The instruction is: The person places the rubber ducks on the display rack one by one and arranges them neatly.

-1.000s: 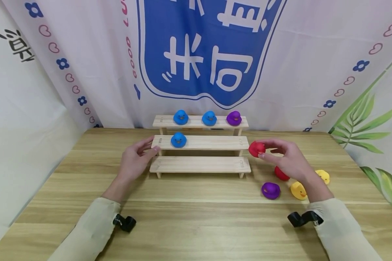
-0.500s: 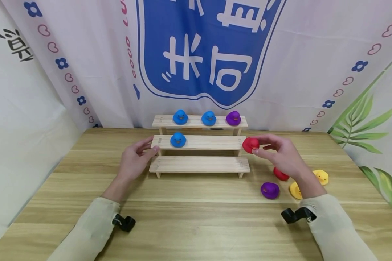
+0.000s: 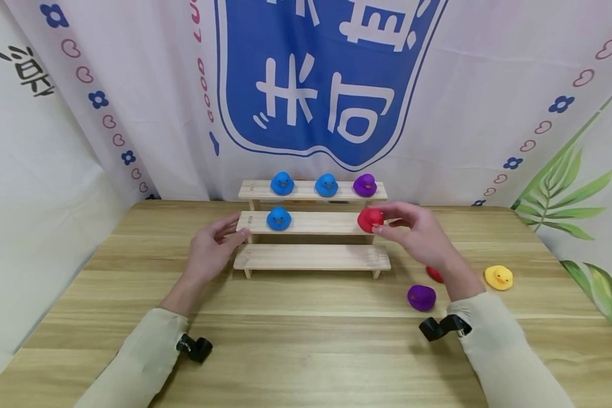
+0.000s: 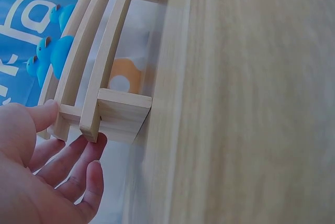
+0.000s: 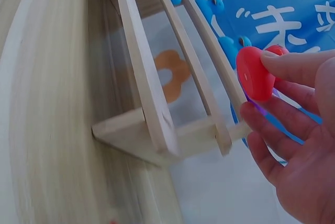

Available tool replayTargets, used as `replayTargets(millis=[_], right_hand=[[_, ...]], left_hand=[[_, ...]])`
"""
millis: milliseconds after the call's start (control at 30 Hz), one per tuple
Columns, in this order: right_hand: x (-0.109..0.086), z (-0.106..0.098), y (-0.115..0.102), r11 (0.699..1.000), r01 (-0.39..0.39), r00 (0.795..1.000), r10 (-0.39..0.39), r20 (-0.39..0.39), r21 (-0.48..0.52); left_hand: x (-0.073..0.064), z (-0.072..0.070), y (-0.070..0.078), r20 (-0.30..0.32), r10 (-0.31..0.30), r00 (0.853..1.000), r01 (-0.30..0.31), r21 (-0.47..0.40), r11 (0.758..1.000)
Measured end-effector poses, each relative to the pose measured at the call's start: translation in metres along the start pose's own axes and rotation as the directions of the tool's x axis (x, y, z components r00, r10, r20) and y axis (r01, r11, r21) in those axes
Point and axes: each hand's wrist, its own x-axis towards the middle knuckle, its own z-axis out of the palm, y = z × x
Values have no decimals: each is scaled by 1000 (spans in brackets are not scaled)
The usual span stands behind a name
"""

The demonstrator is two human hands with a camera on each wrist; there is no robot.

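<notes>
My right hand [image 3: 414, 231] pinches a red rubber duck [image 3: 370, 220] between thumb and fingers, at the right end of the middle tier of a three-tier wooden stand [image 3: 311, 258]. In the right wrist view the red duck [image 5: 255, 73] is tilted, its flat underside showing above the boards. My left hand [image 3: 211, 249] holds the stand's left end; in the left wrist view the thumb is on the middle board and the fingers [image 4: 93, 148] are by the lower one. A blue duck [image 3: 279, 219] sits toward the left of the middle tier.
On the top tier sit two blue ducks, one at left [image 3: 283, 183] and another near the middle [image 3: 327, 185], and a purple duck [image 3: 365, 185]. On the table right of the stand lie another purple duck [image 3: 421, 297], a partly hidden red one [image 3: 435, 274] and a yellow one [image 3: 498, 277].
My right hand has carried the red duck leftward, from beside the stand to over the right end of the middle tier. The left hand has stayed in place.
</notes>
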Motion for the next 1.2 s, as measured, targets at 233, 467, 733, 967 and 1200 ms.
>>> replayTargets(millis=[233, 467, 733, 967, 1200], right_hand=[[11, 14, -6, 999, 20, 1000, -20, 10, 26], [17, 27, -16, 999, -3, 1000, 2, 27, 36], [24, 40, -20, 998, -24, 999, 22, 32, 53], [30, 50, -21, 996, -61, 998, 58, 38, 63], [34, 58, -23, 998, -45, 999, 44, 29, 36]], left_hand=[[1, 2, 0, -7, 6, 1000, -6, 8, 1000], [2, 3, -1, -8, 31, 999, -31, 2, 1000], [3, 3, -1, -8, 25, 1000, -25, 1, 1000], [3, 4, -1, -6, 22, 1000, -22, -3, 1000], [2, 3, -2, -8, 25, 1000, -26, -8, 1000]])
